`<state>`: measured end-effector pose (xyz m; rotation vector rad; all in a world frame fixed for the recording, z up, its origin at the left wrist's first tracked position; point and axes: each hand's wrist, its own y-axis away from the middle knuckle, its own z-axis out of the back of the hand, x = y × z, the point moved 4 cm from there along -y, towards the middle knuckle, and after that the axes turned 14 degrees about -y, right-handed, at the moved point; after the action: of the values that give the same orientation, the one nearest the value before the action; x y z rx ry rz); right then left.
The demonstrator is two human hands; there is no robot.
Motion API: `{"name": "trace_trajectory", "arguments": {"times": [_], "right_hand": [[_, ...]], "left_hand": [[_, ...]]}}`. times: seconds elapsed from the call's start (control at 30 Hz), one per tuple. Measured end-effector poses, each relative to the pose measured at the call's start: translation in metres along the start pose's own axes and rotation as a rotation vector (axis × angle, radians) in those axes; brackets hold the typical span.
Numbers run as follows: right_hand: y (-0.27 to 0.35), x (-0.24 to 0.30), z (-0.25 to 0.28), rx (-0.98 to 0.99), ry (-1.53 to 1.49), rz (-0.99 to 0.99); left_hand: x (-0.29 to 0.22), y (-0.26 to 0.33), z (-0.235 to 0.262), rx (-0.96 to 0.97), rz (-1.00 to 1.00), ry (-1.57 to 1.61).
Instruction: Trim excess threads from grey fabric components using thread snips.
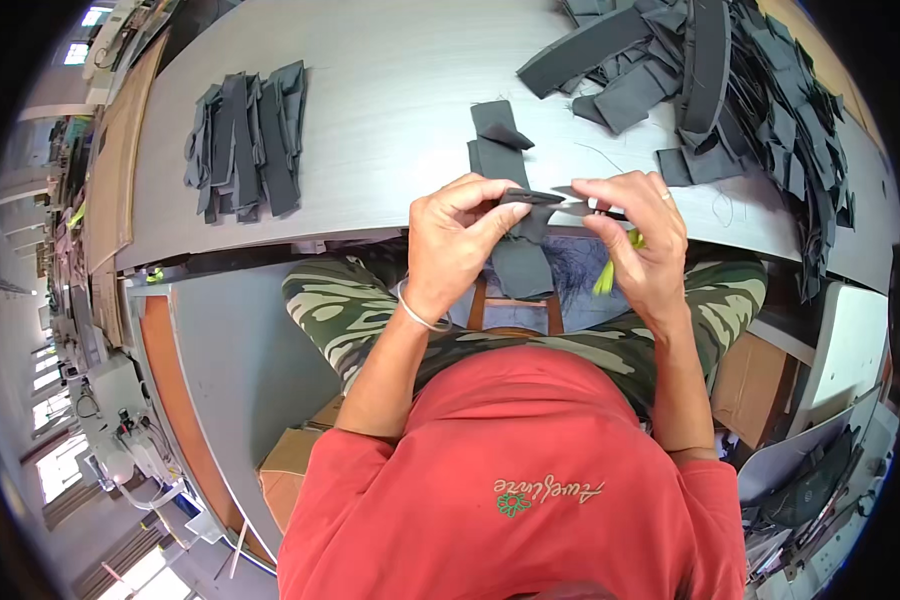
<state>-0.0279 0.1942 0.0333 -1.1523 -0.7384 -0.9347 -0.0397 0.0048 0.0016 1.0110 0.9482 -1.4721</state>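
Note:
Above the table's near edge, my left hand (452,240) pinches a dark grey fabric strip (523,268) between thumb and fingers. One end of the strip hangs down over my lap, and another part lies on the tabletop in front of the hand. Closed around small thread snips (574,208), my right hand (645,235) holds their blades close to the fabric at my left fingertips. Whether the blades touch the cloth, I cannot tell. A yellow-green strip (605,275) dangles below the right hand.
A neat bundle of dark fabric strips (255,145) lies at the left of the pale table (390,100). A large loose heap of strips (780,130) covers the right, some hanging over the edge. Loose threads lie near it. A cardboard box (755,385) stands below, at the right.

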Motion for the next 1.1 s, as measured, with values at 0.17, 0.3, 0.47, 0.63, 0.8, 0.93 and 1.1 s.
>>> {"name": "trace_trajectory", "arguments": {"times": [0.17, 0.3, 0.47, 0.63, 0.8, 0.93, 1.1], "right_hand": [[-0.002, 0.009, -0.003, 0.059, 0.372, 0.282], [-0.005, 0.008, -0.008, 0.046, 0.448, 0.335], [-0.005, 0.01, -0.009, 0.044, 0.482, 0.398], [-0.003, 0.01, -0.009, 0.051, 0.482, 0.37], [0.0, 0.005, -0.005, 0.026, 0.219, 0.236], [0.011, -0.007, -0.007, -0.048, -0.264, -0.181], [0.024, -0.021, -0.011, 0.065, -0.305, -0.31]], "left_hand": [[0.0, -0.005, 0.001, 0.086, 0.072, 0.014], [-0.005, -0.006, 0.001, 0.141, 0.069, 0.031], [-0.007, -0.006, 0.001, 0.199, 0.075, 0.05], [-0.006, -0.005, -0.001, 0.215, 0.092, 0.092], [-0.001, -0.003, -0.002, 0.217, 0.026, 0.212], [0.0, 0.003, 0.0, 0.01, -0.273, -0.184], [0.017, 0.007, -0.002, -0.045, -0.211, -0.159]]}}
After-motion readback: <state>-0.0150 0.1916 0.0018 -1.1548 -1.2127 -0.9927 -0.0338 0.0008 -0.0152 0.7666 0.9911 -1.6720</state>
